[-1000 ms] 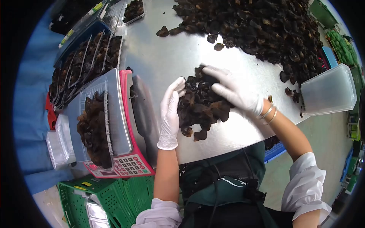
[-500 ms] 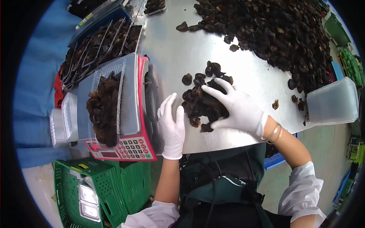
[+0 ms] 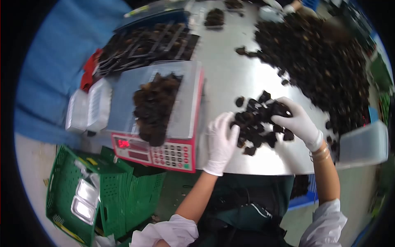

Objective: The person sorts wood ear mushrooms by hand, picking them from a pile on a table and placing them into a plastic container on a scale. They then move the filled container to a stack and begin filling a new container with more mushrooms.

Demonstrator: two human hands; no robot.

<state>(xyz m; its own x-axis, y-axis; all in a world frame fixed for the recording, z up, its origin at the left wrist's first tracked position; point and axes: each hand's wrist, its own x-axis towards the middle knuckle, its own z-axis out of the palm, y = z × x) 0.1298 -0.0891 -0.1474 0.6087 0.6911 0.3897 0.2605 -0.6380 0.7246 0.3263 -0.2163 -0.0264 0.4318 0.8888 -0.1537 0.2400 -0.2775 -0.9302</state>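
A small pile of dark brown, fungus-like pieces (image 3: 255,119) lies on the metal table (image 3: 222,61). My left hand (image 3: 221,142), in a white glove, is at the pile's left edge with its fingers apart and nothing visible in it. At the right side of the pile, my right hand (image 3: 299,123), also gloved, has its thumb and fingers closed round some dark pieces (image 3: 281,109). Left of my hands, a clear tray of the same pieces (image 3: 156,107) rests on a red-edged scale (image 3: 173,155) with lit red digits.
A large dark heap (image 3: 312,61) covers the back right. Filled trays (image 3: 148,45) stand behind the scale, empty white trays (image 3: 98,105) to its left. Clear containers (image 3: 364,144) sit at the right edge, green crates (image 3: 111,197) below left. Another person's gloved hand (image 3: 289,9) shows at the back.
The view has shifted, so the table's contents appear further right and lower. My right hand has gone from spread over the pile to closed round pieces at its right side.
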